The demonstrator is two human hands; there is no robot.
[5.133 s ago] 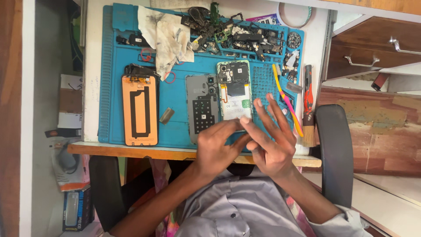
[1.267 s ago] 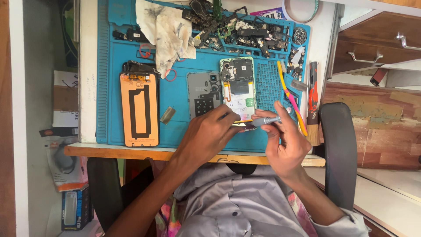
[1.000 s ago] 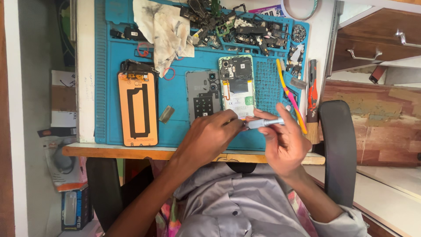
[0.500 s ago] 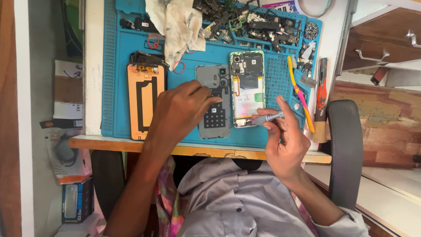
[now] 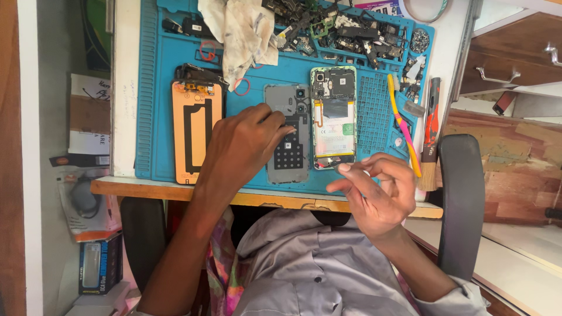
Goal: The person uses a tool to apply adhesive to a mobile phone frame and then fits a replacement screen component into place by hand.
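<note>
Head view of a phone repair bench. The grey inner frame plate [image 5: 288, 134] lies flat near the middle of the blue work mat [image 5: 153, 117], its long side running away from the person. The left hand [image 5: 243, 146] rests palm down on the plate's left half, fingers close together and bent, fingertips [image 5: 287, 130] pressing on the plate's surface; it grips nothing.

Just right of the plate, almost touching it, lies the opened phone body [image 5: 333, 117] with its green rim, circuit board and battery exposed. The right hand [image 5: 377, 193] is raised over the mat's near edge, right of the plate and nearer the person, clear of the phone body. Its thumb and forefinger are drawn close at the tips and the other fingers curl loosely; whether a small part sits between the tips cannot be told.

Left of the plate, beyond the left hand, lies an orange-backed screen panel [image 5: 196, 131]. Farther from the person than the plate, a stained white cloth [image 5: 240, 32] and a heap of dark loose parts [image 5: 345, 32] fill the mat's far end. Right of the phone body lie a yellow-and-pink pry tool [image 5: 401, 123] and a red-handled brush [image 5: 430, 137]. The mat rests on a white table [image 5: 126, 88] with a wooden front edge.
</note>
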